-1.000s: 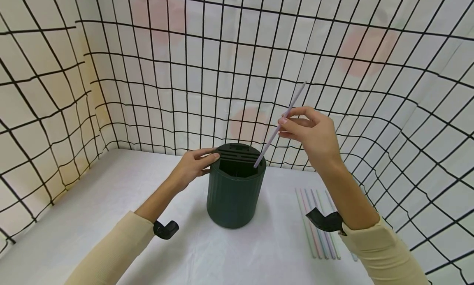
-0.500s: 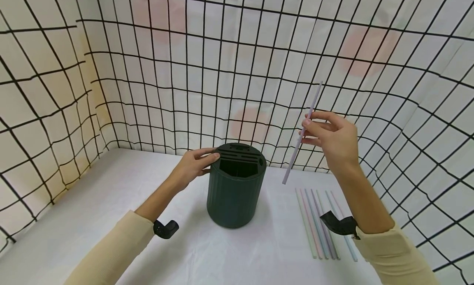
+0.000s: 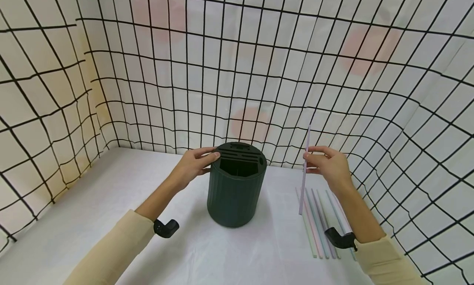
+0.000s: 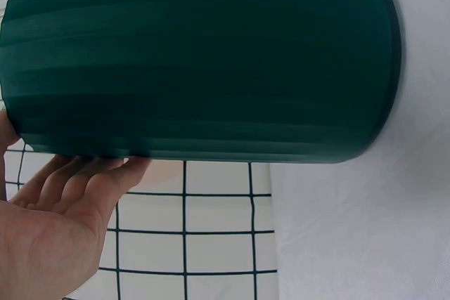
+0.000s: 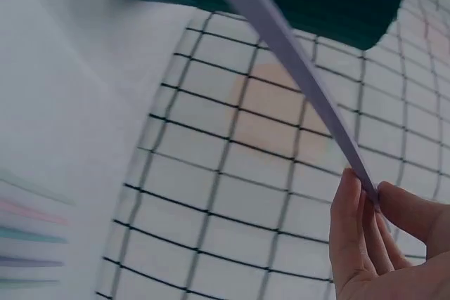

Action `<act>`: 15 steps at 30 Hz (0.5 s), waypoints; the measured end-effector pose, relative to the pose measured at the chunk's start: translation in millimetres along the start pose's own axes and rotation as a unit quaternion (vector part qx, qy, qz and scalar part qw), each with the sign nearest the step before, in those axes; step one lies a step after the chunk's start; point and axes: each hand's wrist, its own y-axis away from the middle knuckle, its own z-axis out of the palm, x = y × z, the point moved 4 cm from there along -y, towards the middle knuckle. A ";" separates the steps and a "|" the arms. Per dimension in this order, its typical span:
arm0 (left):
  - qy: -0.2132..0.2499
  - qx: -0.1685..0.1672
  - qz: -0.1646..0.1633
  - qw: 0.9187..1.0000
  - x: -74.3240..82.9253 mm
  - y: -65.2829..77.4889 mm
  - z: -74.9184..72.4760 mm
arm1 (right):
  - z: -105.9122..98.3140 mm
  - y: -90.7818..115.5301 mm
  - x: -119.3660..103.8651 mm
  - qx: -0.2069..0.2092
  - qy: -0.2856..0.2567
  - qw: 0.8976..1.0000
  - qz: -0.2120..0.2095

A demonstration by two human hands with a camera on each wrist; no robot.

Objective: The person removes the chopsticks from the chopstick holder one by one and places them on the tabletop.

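A dark green round knife block (image 3: 233,194) with slots and a wide opening in its top stands upright on the table. My left hand (image 3: 192,165) grips its upper left side, thumb at the rim and fingers round the back; the left wrist view shows fingers (image 4: 105,180) against the ribbed wall. To the right of the block, my right hand (image 3: 327,165) pinches a lilac straw (image 3: 304,182) between thumb and fingers. The straw is nearly upright, its lower end overlapping the tops of the lying straws in the head view. In the right wrist view its pale end faces the camera.
Several pastel straws (image 3: 319,227) lie side by side on the white table (image 3: 274,244), right of the block and partly under my right forearm. A black wire grid (image 3: 207,83) over white sheeting encloses the table at the back and sides.
My right hand has moved right, away from the block's opening, then down toward the lying straws. The lilac straw has turned from slanted to nearly upright. My left hand stays in place.
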 end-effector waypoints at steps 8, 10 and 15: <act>0.001 0.001 -0.002 1.000 0.6 0.0 -1.1 | -6.7 -8.8 69.6 -0.032 0.060 0.996 0.063; 0.002 0.000 -0.001 1.000 0.9 0.2 -0.9 | -6.0 -9.6 84.7 -0.042 0.065 0.993 0.086; 0.002 -0.002 0.005 1.000 0.3 0.0 -0.2 | -1.6 -8.0 113.4 -0.054 0.075 0.988 0.125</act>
